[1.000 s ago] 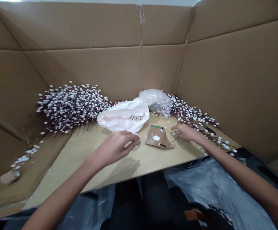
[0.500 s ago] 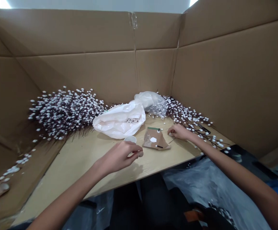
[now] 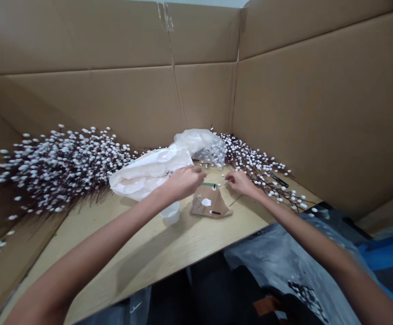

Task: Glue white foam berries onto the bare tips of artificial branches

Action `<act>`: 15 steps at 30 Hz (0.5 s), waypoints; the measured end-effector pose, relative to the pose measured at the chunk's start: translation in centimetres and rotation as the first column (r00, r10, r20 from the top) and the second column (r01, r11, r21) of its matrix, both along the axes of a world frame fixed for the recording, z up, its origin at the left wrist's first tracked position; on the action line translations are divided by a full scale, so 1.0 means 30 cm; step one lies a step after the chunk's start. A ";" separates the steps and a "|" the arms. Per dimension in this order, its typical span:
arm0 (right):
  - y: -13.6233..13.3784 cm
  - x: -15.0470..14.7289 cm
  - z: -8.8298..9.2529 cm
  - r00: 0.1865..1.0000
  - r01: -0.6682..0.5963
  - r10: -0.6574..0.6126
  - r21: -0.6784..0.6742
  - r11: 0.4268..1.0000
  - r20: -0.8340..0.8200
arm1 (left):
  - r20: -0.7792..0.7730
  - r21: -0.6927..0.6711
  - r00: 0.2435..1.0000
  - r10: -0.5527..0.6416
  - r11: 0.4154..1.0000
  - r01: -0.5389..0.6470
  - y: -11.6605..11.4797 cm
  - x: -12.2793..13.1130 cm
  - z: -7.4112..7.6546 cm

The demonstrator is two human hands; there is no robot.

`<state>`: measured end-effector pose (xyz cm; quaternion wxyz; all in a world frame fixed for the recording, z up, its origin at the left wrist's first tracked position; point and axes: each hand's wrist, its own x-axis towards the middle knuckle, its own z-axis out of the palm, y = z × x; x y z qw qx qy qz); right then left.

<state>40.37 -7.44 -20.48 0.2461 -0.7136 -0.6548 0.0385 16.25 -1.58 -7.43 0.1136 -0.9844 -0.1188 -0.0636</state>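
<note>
My left hand [image 3: 187,181] is raised over the opening of a white plastic bag [image 3: 149,164], its fingertips pinched together; whatever is between them is too small to make out. Across from it, my right hand [image 3: 240,182] has its fingers curled together at the foot of the white-berry branches [image 3: 250,160], and its grip is hidden. Between and below both hands sits a folded brown cardboard piece [image 3: 206,208] with a white blob and small dark bits on it. A white cup [image 3: 171,213] stands under my left forearm. A thin brown stem [image 3: 236,200] lies below my right hand.
A big heap of white-berry stems [image 3: 64,167] fills the left side. Behind the white bag lies a clear plastic bag [image 3: 199,142]. Tall cardboard walls [image 3: 115,99] enclose the table [image 3: 142,253]. A dark tool [image 3: 278,180] rests among the right-hand branches.
My left hand has moved up and forward, from beside the cup to above the cardboard's far edge. My right hand has shifted slightly forward. The view has turned a little to the right.
</note>
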 end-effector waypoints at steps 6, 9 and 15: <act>0.095 -0.037 -0.002 0.993 0.104 -0.103 -0.022 0.994 0.061 | -0.124 0.341 0.990 -0.060 0.935 0.099 0.199 0.267 -0.056; 0.139 -0.024 -0.006 0.988 0.135 -0.129 -0.068 0.988 0.087 | -0.098 0.374 0.995 0.001 0.927 0.036 0.256 0.322 -0.078; 0.176 0.021 -0.032 0.996 0.069 -0.060 -0.129 0.989 0.067 | -0.081 0.386 0.993 0.090 0.921 -0.052 0.294 0.339 -0.080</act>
